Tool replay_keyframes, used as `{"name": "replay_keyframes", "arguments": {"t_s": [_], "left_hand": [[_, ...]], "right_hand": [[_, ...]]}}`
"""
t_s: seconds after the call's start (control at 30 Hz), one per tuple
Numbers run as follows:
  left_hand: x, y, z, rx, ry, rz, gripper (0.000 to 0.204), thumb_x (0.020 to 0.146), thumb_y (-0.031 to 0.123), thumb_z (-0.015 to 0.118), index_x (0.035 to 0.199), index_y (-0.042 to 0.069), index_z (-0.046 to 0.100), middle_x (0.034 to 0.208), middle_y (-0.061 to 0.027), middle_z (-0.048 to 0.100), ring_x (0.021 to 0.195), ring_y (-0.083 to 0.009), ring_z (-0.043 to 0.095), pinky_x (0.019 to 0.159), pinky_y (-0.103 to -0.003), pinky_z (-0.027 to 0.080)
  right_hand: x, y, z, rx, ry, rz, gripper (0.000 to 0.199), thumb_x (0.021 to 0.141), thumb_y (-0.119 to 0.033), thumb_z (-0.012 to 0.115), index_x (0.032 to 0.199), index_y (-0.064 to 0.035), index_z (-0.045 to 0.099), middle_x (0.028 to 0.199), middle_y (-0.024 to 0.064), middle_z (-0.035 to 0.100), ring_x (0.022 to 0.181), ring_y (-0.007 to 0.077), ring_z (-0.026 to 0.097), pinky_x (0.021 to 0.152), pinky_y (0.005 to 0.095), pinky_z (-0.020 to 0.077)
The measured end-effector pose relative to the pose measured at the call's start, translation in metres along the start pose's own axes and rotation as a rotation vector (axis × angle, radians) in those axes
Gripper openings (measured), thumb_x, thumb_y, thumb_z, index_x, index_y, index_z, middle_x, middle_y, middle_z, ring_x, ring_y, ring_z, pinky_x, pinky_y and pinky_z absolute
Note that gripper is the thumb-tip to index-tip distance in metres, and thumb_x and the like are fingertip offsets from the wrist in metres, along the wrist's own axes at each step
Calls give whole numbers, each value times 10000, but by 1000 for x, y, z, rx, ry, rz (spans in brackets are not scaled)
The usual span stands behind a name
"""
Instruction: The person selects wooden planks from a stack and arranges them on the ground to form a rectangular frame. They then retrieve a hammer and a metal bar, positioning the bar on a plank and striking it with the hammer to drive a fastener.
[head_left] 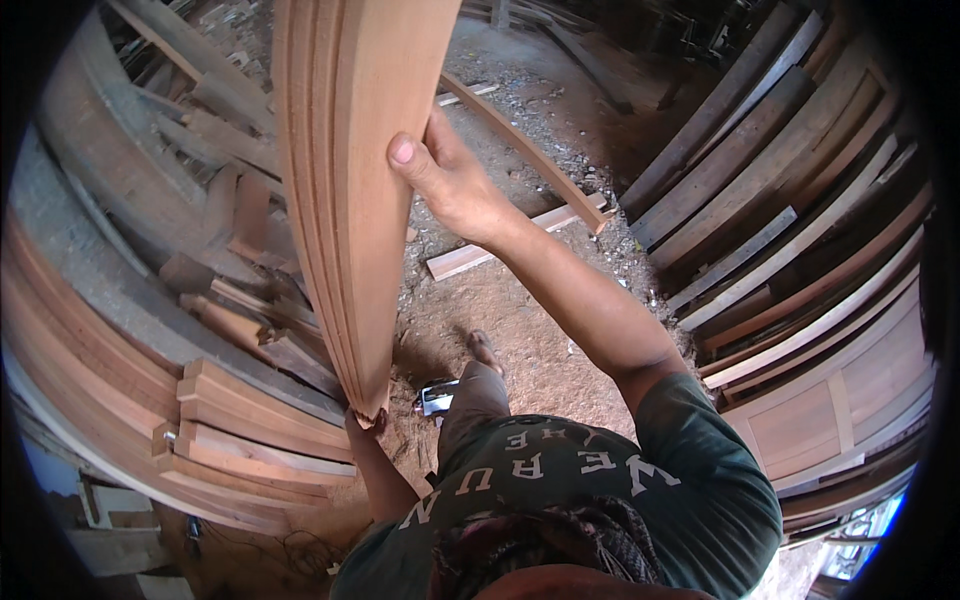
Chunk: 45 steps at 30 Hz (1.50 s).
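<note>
Planks (90, 385) fill my view far out to the left of both hands, long and curved by the lens, with dust paling the greyer ones. Nearer the left hand I see a stack of shorter timbers (265, 430), its squared ends stepped unevenly. Next comes the grooved board (375, 200), tilted up from one hand past the other—smooth and reddish, with ridges running along its left side. The left hand (365, 423) has its fingers around the board's lower end; the wood hides most of that grip from me. Just right of it, on the ground, lies a small silvery object (438, 397) whose kind I cannot tell. Higher up, the right hand (455, 195) holds the board's right edge, thumb flat on the face and fingers behind. Below and beyond that hand spreads the earthen floor (550, 345), brown, rough and littered with pale chips, where a short batten (480, 256) and a longer strip (535, 160) lie. Well right of the hands, stacked boards (790, 190) line the room—dark at the top, with a panelled piece (800, 435) lower down.
</note>
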<state>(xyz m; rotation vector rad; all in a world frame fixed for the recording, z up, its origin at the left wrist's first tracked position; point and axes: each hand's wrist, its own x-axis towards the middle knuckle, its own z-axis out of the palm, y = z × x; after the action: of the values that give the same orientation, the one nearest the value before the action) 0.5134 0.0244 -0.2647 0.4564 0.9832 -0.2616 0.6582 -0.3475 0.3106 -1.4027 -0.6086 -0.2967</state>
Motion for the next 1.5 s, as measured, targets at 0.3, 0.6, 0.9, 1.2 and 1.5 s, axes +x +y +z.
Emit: {"name": "replay_keyframes", "arguments": {"t_s": [0.3,0.6,0.9,1.2,1.5], "left_hand": [[73,19,72,98,131,8,456,866,427,612,1100,36,585,1023,-133,607,937,-313,598,759,-475,554],[107,16,167,206,295,-15,416,867,408,586,1067,44,595,972,-117,606,892,-299,596,732,-462,538],[132,-24,264,266,416,-5,380,869,390,559,1035,51,604,922,-102,604,847,-286,593,705,-450,522],[124,-104,373,324,591,54,349,870,371,533,1003,59,614,871,-87,602,802,-272,590,679,-438,507],[139,-152,467,323,695,50,324,872,352,506,970,66,624,821,-71,600,757,-258,587,652,-425,491]], "right_hand": [[88,103,-75,-42,14,122,1129,882,-715,584,1508,113,141,1453,346,379,1415,431,362,1149,489,354],[152,261,-214,133,152,367,972,937,-668,548,1512,55,244,1465,239,442,1386,322,414,1133,439,370],[221,380,-356,321,241,660,832,993,-621,488,1510,11,329,1468,181,471,1385,287,427,1141,507,355],[270,510,-478,549,232,890,843,984,-592,538,1531,0,291,1495,174,458,1382,281,447,1159,421,356],[341,634,-547,625,142,1048,985,925,-660,588,1515,59,266,1489,198,441,1356,284,457,1084,408,423]]}}
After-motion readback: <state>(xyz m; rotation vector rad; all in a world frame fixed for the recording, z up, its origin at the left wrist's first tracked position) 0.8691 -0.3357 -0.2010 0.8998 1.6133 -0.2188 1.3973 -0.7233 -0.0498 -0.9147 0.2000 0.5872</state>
